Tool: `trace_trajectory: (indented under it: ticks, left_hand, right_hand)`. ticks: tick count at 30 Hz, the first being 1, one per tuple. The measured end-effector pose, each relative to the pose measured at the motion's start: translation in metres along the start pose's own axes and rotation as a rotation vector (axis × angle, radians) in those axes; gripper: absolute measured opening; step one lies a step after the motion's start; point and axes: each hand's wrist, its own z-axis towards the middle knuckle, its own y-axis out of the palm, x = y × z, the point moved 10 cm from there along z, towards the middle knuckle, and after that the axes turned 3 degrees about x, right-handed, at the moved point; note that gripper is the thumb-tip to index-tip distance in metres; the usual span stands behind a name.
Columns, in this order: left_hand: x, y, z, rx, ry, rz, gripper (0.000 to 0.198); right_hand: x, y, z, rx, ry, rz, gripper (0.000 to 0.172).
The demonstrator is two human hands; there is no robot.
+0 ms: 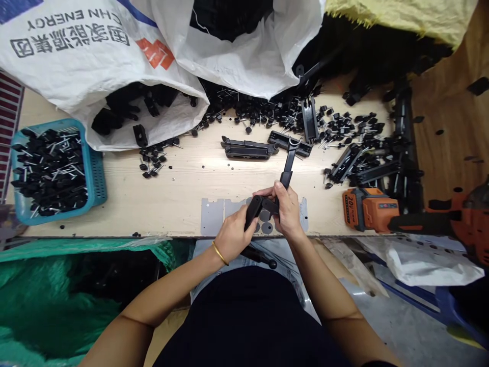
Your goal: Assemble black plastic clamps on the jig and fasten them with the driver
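Note:
My left hand [232, 233], with a gold bangle at the wrist, is closed around a black elongated plastic piece [253, 212] with a rounded top. Held in my right hand [289, 210] is a long black plastic arm [288, 167] that points away from me and ends in a pale, curved fork. Between the hands a short black section [270, 206] meets the left-hand piece; whether they are joined I cannot tell. Beneath them is a grey sheet [212, 216] with cut-out shapes. Just beyond lie folded black brackets [250, 149] and a black channel piece [282, 140].
An orange battery tool [370, 208] lies at the right. A blue basket [97, 173] of black-headed screws stands left. White sacks [244, 66] of black parts line the back, with loose screws [340, 127] before them. A green sack [23, 300] hangs below the table's front edge.

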Motion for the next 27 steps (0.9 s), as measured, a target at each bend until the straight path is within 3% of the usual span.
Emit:
trace_trajectory:
  ticks: [9, 14, 18, 22, 27]
  left_hand:
    - [-0.001, 0.002, -0.002, -0.040, -0.048, 0.034, 0.014]
    - [-0.002, 0.002, -0.005, 0.009, -0.043, -0.013, 0.018]
    - [-0.005, 0.001, -0.002, 0.056, -0.052, -0.161, 0.019]
    - [-0.010, 0.007, -0.003, 0.028, -0.146, -0.235, 0.016]
    - [-0.006, -0.001, -0.010, 0.099, -0.066, -0.130, 0.025]
  right_hand:
    - [0.006, -0.008, -0.010, 0.081, -0.061, 0.006, 0.044]
    - [0.019, -0.001, -0.012, 0.073, 0.066, 0.129, 0.048]
    - [0.008, -0.001, -0.016, 0.143, 0.070, 0.149, 0.046]
    - [0.007, 0.003, -0.019, 0.128, 0.107, 0.157, 0.045]
    - [0.010, 0.004, -0.019, 0.081, 0.054, 0.051, 0.046]
